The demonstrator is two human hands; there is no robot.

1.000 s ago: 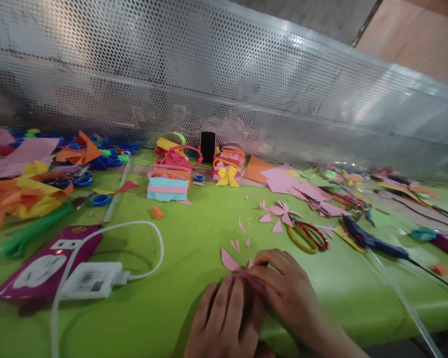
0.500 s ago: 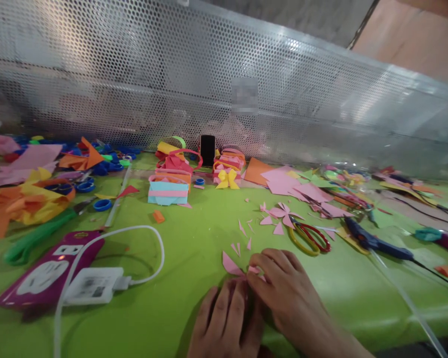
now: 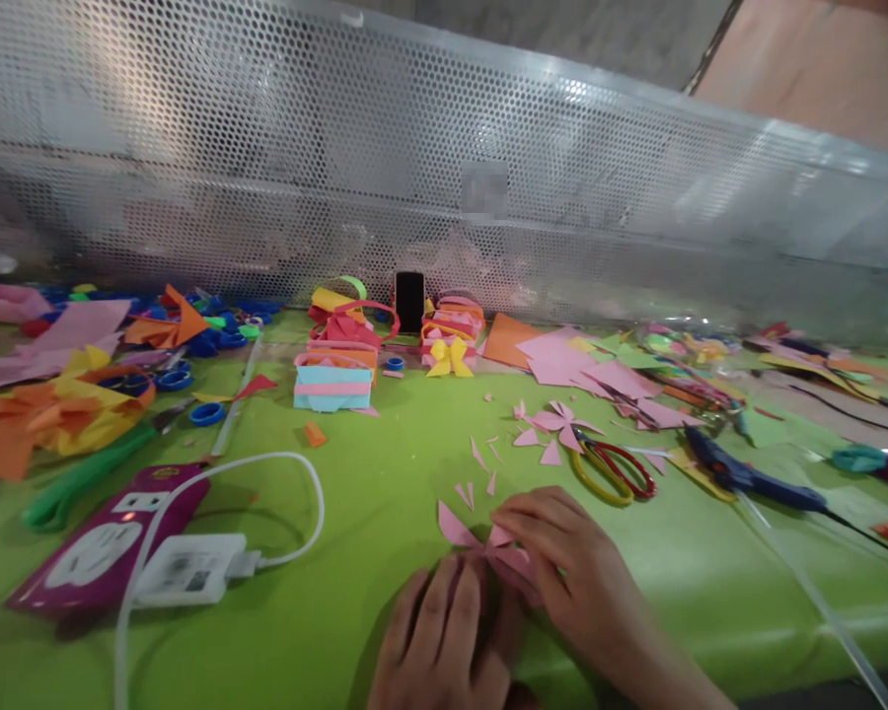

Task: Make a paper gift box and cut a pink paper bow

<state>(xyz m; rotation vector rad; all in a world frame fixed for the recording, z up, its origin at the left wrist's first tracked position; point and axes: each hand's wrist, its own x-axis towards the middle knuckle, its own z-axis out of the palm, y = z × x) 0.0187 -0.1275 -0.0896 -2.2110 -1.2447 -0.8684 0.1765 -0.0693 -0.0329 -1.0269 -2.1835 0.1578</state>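
Observation:
Both of my hands rest on a small pink paper bow (image 3: 481,540) lying on the green table (image 3: 385,473) near its front edge. My left hand (image 3: 444,641) lies flat with its fingers stretched over the bow's near part. My right hand (image 3: 562,567) curls over the bow from the right, fingertips pressing its folded middle. Small pink paper scraps (image 3: 481,468) lie just beyond. Red-and-yellow scissors (image 3: 611,468) sit to the right of my right hand.
A purple power strip (image 3: 96,547) with a white charger (image 3: 192,570) and cable sits at left. A blue glue gun (image 3: 747,478) lies at right. Paper gift boxes (image 3: 333,380), a yellow bow (image 3: 450,353), a phone (image 3: 409,299) and paper piles (image 3: 51,414) line the perforated metal screen (image 3: 444,197).
My right fingers have shifted slightly on the pink bow, uncovering more of its folded middle. The view has tilted a little; my left hand stays flat in place.

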